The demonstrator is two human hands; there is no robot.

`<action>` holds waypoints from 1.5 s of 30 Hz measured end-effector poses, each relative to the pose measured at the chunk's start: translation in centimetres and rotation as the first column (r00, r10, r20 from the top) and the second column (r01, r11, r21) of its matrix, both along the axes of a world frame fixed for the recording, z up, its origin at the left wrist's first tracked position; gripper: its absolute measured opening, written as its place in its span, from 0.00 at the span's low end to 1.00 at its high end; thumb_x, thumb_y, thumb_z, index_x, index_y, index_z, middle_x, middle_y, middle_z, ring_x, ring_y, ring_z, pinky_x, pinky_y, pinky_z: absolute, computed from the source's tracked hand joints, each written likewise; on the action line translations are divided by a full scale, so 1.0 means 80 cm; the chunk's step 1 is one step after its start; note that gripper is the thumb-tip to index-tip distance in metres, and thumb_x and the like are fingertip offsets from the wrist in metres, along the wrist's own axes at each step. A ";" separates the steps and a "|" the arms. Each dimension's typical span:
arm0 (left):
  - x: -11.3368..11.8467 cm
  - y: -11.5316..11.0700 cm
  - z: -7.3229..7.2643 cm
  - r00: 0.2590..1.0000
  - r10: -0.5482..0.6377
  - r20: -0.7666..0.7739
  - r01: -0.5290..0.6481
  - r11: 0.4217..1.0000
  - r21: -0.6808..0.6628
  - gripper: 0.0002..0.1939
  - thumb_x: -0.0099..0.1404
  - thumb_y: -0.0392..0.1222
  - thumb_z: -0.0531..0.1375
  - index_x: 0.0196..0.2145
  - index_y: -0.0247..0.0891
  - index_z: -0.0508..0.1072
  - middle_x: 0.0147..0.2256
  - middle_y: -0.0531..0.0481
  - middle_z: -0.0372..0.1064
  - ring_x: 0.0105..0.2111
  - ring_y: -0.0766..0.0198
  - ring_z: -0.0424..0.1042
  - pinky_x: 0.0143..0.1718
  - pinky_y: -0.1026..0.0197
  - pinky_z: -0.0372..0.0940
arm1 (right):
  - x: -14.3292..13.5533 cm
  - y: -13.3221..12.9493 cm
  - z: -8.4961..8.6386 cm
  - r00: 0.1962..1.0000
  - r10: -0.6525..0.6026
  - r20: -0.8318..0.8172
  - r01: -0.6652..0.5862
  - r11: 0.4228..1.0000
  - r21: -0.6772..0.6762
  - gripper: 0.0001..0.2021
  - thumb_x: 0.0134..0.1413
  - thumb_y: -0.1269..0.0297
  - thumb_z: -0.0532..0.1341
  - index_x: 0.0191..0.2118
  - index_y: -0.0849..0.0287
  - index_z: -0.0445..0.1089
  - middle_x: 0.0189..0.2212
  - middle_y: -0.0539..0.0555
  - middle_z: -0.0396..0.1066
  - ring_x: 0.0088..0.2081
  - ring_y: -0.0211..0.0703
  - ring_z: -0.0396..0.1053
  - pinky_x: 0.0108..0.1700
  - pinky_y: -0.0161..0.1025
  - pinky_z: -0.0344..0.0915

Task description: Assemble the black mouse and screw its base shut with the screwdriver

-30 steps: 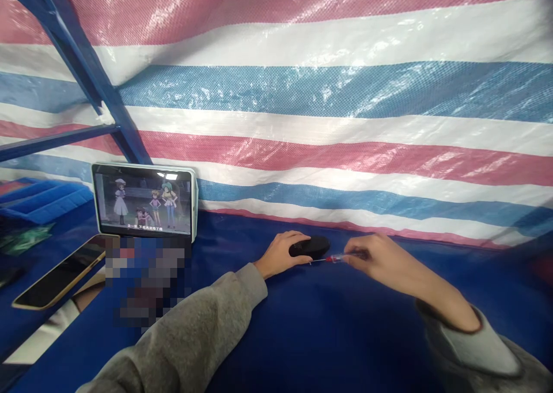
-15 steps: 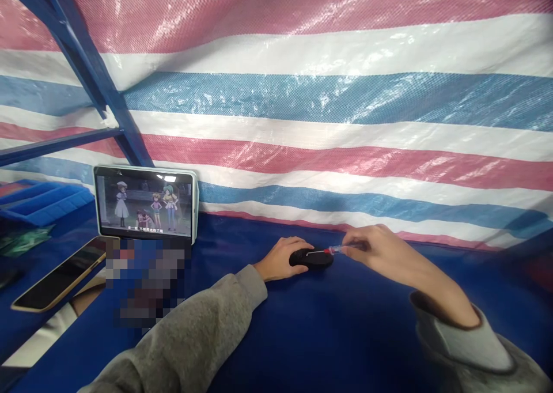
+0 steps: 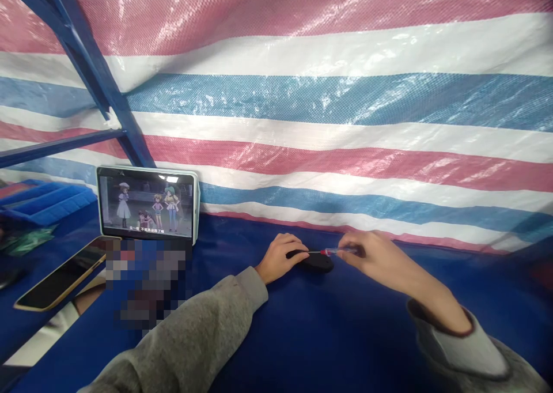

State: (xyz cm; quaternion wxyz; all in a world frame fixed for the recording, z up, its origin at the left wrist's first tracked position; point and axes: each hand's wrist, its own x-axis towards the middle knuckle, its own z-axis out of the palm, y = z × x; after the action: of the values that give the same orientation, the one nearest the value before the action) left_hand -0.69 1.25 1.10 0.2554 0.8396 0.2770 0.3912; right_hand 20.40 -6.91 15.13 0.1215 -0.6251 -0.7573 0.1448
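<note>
The left hand (image 3: 279, 259) is gripping a black, rounded object (image 3: 319, 263); the right hand (image 3: 374, 256) is pinching a thin-shafted, red-collared, clear-handled screwdriver (image 3: 329, 252).

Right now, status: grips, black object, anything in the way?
Left grip on black object. Right grip holding screwdriver, pointed toward left grip. Phone, tablet off left, out of the way.

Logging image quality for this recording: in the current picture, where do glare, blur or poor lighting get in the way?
Head view: glare streaks the striped sheet; head view: a white reflection marks the upper part of the propped screen; head view: the green item near the left edge is blurred; head view: the black rounded object by the hands is dark, fine detail unreadable.
</note>
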 end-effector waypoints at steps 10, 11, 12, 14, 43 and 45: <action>0.001 -0.001 -0.002 0.996 -0.008 0.090 0.010 1.000 -0.026 0.14 0.67 0.52 0.59 0.36 0.42 0.80 0.35 0.48 0.78 0.36 0.58 0.73 0.44 0.56 0.64 | 0.000 0.002 -0.001 1.000 -0.004 -0.026 0.004 1.000 0.005 0.12 0.56 0.58 0.55 0.32 0.56 0.75 0.27 0.52 0.75 0.28 0.42 0.69 0.30 0.37 0.59; 0.001 -0.001 -0.001 0.993 0.002 0.118 0.002 0.999 -0.040 0.13 0.67 0.52 0.60 0.36 0.42 0.80 0.35 0.48 0.78 0.36 0.58 0.74 0.43 0.56 0.65 | 0.000 0.002 -0.001 1.000 -0.010 -0.024 0.010 1.000 0.006 0.13 0.56 0.58 0.55 0.32 0.56 0.75 0.27 0.52 0.75 0.28 0.43 0.69 0.30 0.37 0.59; 0.000 -0.001 0.000 0.989 0.018 0.147 -0.009 0.998 -0.061 0.13 0.66 0.51 0.60 0.35 0.42 0.80 0.34 0.48 0.78 0.36 0.58 0.74 0.43 0.56 0.65 | 0.001 0.002 -0.001 1.000 -0.018 -0.023 0.018 1.000 0.009 0.13 0.56 0.57 0.55 0.32 0.56 0.75 0.27 0.52 0.75 0.29 0.43 0.69 0.30 0.38 0.59; 0.000 -0.002 0.001 0.976 0.067 0.206 -0.042 0.991 -0.123 0.11 0.65 0.50 0.62 0.34 0.41 0.80 0.34 0.49 0.78 0.36 0.58 0.75 0.43 0.56 0.67 | 0.001 0.002 -0.001 0.999 -0.031 -0.031 0.032 0.999 0.020 0.13 0.56 0.57 0.55 0.32 0.57 0.74 0.27 0.53 0.75 0.29 0.44 0.70 0.31 0.38 0.60; 0.004 0.006 -0.008 0.854 0.171 0.492 0.118 0.856 -0.503 0.09 0.56 0.43 0.69 0.32 0.34 0.80 0.33 0.46 0.78 0.35 0.59 0.77 0.41 0.60 0.70 | 0.008 0.016 -0.022 0.975 0.018 -0.221 -0.005 0.998 0.059 0.14 0.59 0.55 0.54 0.32 0.57 0.73 0.25 0.51 0.73 0.24 0.40 0.68 0.27 0.36 0.61; 0.004 0.006 -0.009 0.848 0.171 0.502 0.132 0.848 -0.513 0.10 0.56 0.43 0.69 0.32 0.33 0.79 0.33 0.45 0.78 0.35 0.59 0.77 0.40 0.60 0.70 | 0.009 0.015 -0.022 0.974 0.020 -0.224 -0.006 0.998 0.063 0.14 0.59 0.55 0.54 0.31 0.57 0.73 0.25 0.52 0.73 0.24 0.40 0.68 0.27 0.36 0.61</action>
State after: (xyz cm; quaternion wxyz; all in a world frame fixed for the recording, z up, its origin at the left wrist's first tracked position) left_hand -0.34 1.75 0.39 0.5388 0.5921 0.3014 0.5179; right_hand 21.09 -5.68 13.38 0.2247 -0.5957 -0.7468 0.1921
